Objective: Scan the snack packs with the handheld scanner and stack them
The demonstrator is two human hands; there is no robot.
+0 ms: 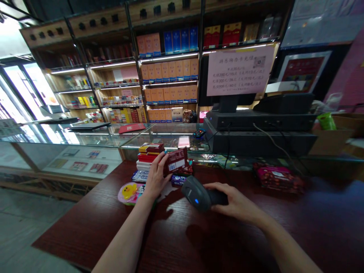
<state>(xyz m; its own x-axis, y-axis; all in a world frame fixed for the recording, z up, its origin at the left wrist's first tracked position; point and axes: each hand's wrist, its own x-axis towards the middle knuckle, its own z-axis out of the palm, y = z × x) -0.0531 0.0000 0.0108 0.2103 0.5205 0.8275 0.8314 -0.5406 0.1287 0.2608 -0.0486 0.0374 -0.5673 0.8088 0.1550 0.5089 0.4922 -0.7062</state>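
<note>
My right hand [227,201] is wrapped round the handle of a dark grey barcode scanner [197,195], its blue light lit and its head turned left. My left hand [157,173] grips a dark red-brown packet [176,161], tilted up so that its white barcode label faces me. Beside that hand stands a stack of small red, yellow and white boxes [146,153]. Blue-and-white packets [140,176] lie below the stack, and a blue packet [179,180] lies under the held one. A pink package with a yellow duck [129,191] is left of my left wrist.
Dark red packages [278,176] lie on the right of the wooden desk [93,227]. Behind it, a glass counter [167,131] carries a black cash register base [261,132] and a monitor with a paper sign [239,72]. Shelves of boxes line the back wall.
</note>
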